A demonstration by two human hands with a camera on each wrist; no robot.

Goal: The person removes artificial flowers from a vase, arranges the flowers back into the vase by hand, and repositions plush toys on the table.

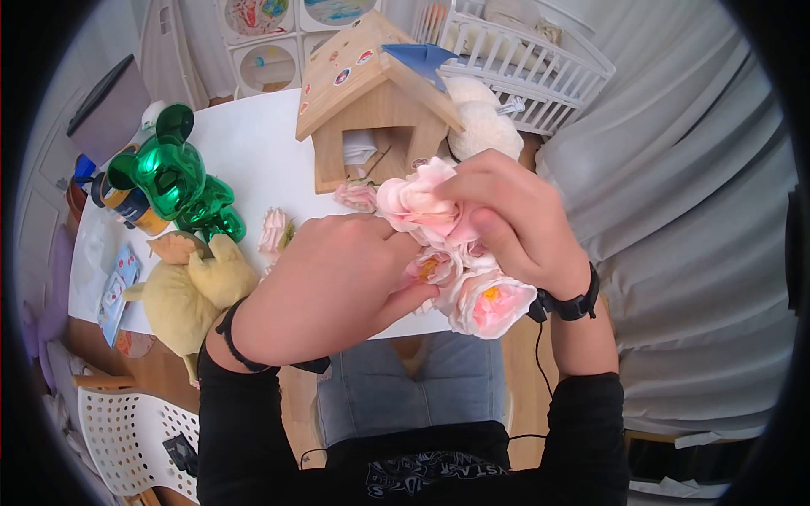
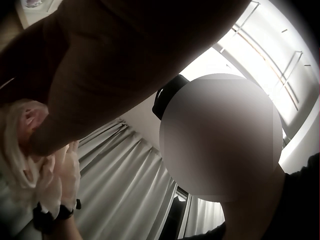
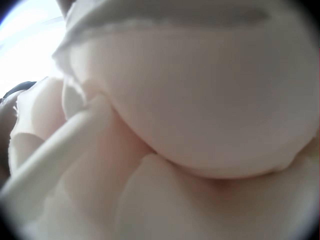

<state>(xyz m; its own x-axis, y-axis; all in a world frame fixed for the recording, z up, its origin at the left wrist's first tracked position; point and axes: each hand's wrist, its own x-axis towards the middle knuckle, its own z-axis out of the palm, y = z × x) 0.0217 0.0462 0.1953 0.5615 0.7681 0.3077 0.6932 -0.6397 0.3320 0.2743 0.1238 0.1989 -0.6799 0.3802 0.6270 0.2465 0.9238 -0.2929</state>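
A bunch of pink artificial flowers is held in front of the body, over the near part of the table. In the head view, my left hand [image 1: 337, 266] grips the bunch from the left, its thumb lying by a flower with a yellow centre [image 1: 429, 268]. My right hand [image 1: 519, 219] pinches the top pale pink flower [image 1: 422, 202] between thumb and fingers. Lower right in the bunch, another open flower [image 1: 492, 305] faces up. The left hand covers the stems. Large, close petals [image 3: 210, 100] fill the right wrist view, with a pale stem-like piece [image 3: 55, 155] across them.
Behind the hands stands a wooden toy house [image 1: 371, 101], with a white plush [image 1: 485, 126] beside it. Loose pink flowers [image 1: 274, 229] lie on the white table [image 1: 253, 135]. At left are a shiny green bear figure [image 1: 173, 177] and a yellow plush [image 1: 181, 295]. Grey curtains [image 1: 675, 211] hang right.
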